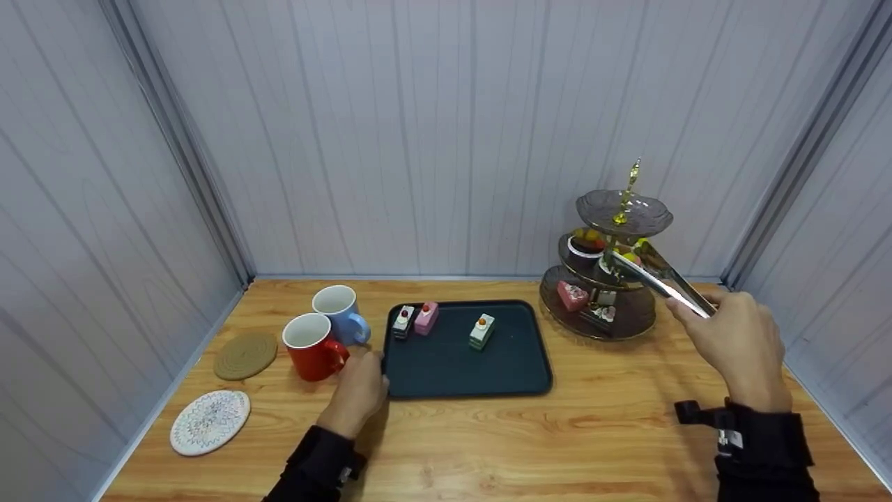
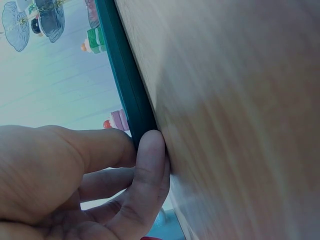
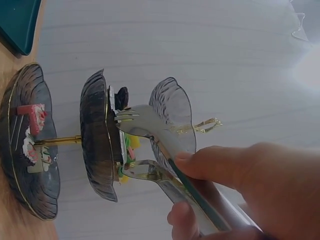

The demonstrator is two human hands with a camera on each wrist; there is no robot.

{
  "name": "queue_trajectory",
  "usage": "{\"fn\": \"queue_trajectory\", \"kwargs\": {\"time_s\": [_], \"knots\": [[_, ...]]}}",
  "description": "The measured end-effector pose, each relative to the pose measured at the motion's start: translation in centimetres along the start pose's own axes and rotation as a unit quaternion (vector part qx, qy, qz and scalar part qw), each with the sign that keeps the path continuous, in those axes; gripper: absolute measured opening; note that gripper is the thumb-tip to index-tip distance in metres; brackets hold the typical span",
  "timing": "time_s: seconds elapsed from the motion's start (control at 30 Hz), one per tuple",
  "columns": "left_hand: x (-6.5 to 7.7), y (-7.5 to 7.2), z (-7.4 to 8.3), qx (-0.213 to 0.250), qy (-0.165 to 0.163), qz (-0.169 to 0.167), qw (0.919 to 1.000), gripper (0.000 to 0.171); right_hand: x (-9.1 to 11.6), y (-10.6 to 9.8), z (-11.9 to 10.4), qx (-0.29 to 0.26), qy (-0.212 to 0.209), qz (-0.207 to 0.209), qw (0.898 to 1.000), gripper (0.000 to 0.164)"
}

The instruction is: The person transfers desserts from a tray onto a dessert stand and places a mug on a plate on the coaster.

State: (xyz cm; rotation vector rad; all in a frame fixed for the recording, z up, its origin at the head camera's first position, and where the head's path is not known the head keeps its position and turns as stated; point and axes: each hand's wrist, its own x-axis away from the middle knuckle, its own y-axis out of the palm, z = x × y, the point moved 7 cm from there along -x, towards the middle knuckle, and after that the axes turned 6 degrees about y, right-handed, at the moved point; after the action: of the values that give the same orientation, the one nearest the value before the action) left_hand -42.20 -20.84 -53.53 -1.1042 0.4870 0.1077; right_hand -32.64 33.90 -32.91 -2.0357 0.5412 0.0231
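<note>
My left hand pinches the left edge of a dark green tray between thumb and fingers. Three small cake slices lie on the tray: a dark one, a pink one and a green-and-white one. At the right, my right hand grips metal tongs. Their spread tips reach the middle tier of a three-tier glass stand. In the right wrist view, a small cupcake with colourful topping sits between the tong tips, partly hidden.
A red mug and a light blue mug stand left of the tray. Farther left lie a tan coaster and a white patterned coaster. Another cupcake and several cake pieces occupy the lower tiers.
</note>
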Motion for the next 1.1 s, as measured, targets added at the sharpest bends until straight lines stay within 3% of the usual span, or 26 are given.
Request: {"fn": "queue_trajectory", "kwargs": {"time_s": [0.37,0.4,0.6,0.63,1.1], "knots": [[0.2,-0.3,0.1,0.022,-0.02,-0.019,0.9994,0.033,0.3,-0.3,-0.3,-0.002,-0.001,-0.009,1.0,0.082],[0.3,-1.1,0.7,0.021,-0.016,-0.026,0.9993,0.034,0.3,-0.3,-0.3,-0.002,-0.001,-0.011,1.0,0.084],[0.0,-1.4,1.0,0.004,-0.014,-0.031,0.9994,0.032,0.6,-0.8,-0.6,-0.001,-0.01,-0.003,1.0,0.08],[-0.1,-0.6,0.5,0.002,-0.019,-0.026,0.9995,0.03,0.6,-0.9,-0.6,-0.001,-0.01,-0.001,1.0,0.079],[-0.2,-0.4,0.3,-0.007,-0.019,-0.029,0.9994,0.031,1.7,-1.5,-2.0,0.005,-0.015,-0.007,1.0,0.077]]}}
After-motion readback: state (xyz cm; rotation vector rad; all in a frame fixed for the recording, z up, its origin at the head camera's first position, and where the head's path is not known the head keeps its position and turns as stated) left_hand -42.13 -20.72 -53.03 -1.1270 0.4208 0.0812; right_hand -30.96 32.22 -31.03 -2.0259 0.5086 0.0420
